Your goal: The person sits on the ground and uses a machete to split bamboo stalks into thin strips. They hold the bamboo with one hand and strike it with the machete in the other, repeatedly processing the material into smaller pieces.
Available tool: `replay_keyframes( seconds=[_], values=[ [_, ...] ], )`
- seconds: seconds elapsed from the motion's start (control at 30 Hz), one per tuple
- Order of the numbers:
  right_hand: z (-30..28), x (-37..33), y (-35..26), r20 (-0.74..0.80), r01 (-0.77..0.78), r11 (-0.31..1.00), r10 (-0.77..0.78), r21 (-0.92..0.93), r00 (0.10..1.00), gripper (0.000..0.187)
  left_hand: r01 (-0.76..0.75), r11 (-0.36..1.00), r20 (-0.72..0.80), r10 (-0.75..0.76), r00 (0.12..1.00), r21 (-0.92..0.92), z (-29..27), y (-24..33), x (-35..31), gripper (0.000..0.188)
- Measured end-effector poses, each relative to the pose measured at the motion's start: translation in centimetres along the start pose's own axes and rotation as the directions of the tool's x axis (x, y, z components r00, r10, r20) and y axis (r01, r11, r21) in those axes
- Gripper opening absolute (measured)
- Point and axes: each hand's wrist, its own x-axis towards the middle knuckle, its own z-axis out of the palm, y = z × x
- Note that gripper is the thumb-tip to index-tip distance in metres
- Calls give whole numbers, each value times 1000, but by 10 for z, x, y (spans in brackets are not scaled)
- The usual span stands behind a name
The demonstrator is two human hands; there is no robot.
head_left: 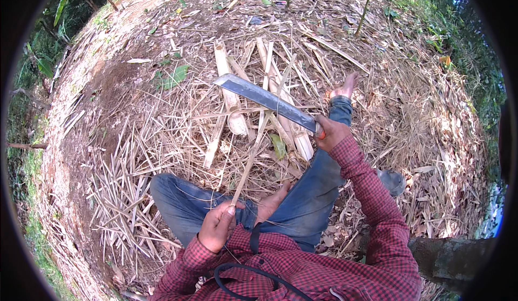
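My right hand (333, 132) is closed round the orange-red handle of a machete (264, 98), whose broad dark blade points up and to the left, above the split bamboo. Between the thumb and fingers of my left hand (217, 226) is the near end of a long, thin bamboo strip (250, 166). From there the strip slants away to the upper right and passes by the blade; whether the two touch I cannot tell. Beyond my bent legs lie wider split bamboo pieces (230, 93), pale on their inner faces.
A heap of thin bamboo strips (127, 198) lies left of my left knee. Shavings and dry leaves cover the ground round my bare feet (345, 87). A dark log (453, 260) is at the lower right, and a thin upright stem (366, 7) stands at the far right.
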Motion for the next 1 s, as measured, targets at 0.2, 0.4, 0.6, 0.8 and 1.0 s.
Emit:
replay_keyframes(
  seconds=[0.2,0.4,0.6,0.8,1.0],
  values=[
    [-10,24,11,48,-211,977,213,-44,976,38,35,998,40,-33,999,-61,-2,-10,-15,30],
    [-3,49,32,22,-382,923,383,-45,923,48,153,980,101,-140,985,-128,-12,-1,-38,31],
    [18,27,51,-77,-345,919,364,191,928,51,30,991,-93,-17,996,134,-26,-3,-24,27],
    [13,-25,-28,21,-172,971,171,168,985,42,-121,558,-206,487,848,821,-45,4,13,18],
    [17,-36,-74,71,290,955,-294,61,953,39,89,401,-315,543,778,912,-22,15,18,16]
  ],
)
